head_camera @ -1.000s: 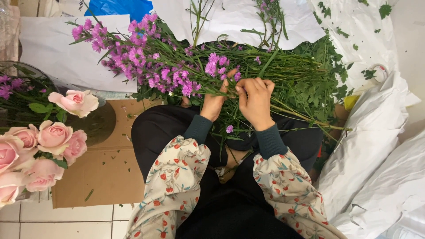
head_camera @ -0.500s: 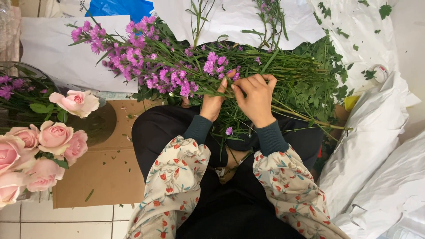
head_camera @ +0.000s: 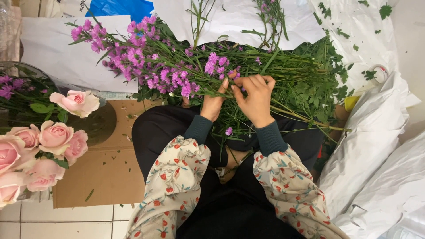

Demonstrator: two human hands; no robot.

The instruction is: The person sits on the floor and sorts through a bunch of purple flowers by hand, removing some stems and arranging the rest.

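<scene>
Since the earlier frame the hands are barely shifting: left hand (head_camera: 214, 101) and right hand (head_camera: 256, 98) are still pinching the purple flower bunch (head_camera: 177, 73) lying across the lap; stems are hiding the fingertips.

White tiled floor (head_camera: 66, 223) at lower left, grey grout lines. Flat brown cardboard sheet (head_camera: 106, 177) lies on tiles, small green leaf scraps scattered on it. White paper sheets (head_camera: 57, 53) spread at top. Crumpled white plastic bags (head_camera: 376, 150) at right. Blue bag (head_camera: 119, 8) at top edge. Light soft, even.
</scene>
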